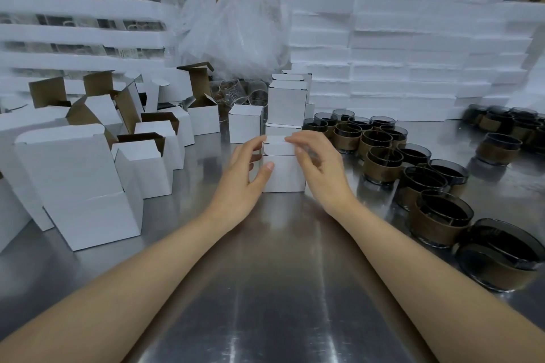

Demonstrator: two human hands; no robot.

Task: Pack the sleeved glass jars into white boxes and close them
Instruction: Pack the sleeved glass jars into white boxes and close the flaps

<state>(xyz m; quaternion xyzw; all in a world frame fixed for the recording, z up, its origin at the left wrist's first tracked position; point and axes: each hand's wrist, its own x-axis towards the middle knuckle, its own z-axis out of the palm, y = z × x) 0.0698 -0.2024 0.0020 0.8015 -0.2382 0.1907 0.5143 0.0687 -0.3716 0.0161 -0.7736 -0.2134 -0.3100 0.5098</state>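
Observation:
A small white box [283, 172] stands on the steel table [280, 274] at the centre, its lid flap folded down on top. My left hand [246, 177] holds the box's left side, thumb on the front face. My right hand [317, 159] curls over the top right, fingertips pressing on the lid. Whether a jar is inside is hidden. Several dark glass jars with brown sleeves [383, 163] stand in rows to the right. Open white boxes [147, 165] with raised flaps crowd the left.
Closed white boxes are stacked just behind the held one [287, 103]. White foam trays [413, 53] pile high along the back and left. A heap of clear plastic bags [233, 23] sits at the back centre. More sleeved jars [507, 127] stand far right.

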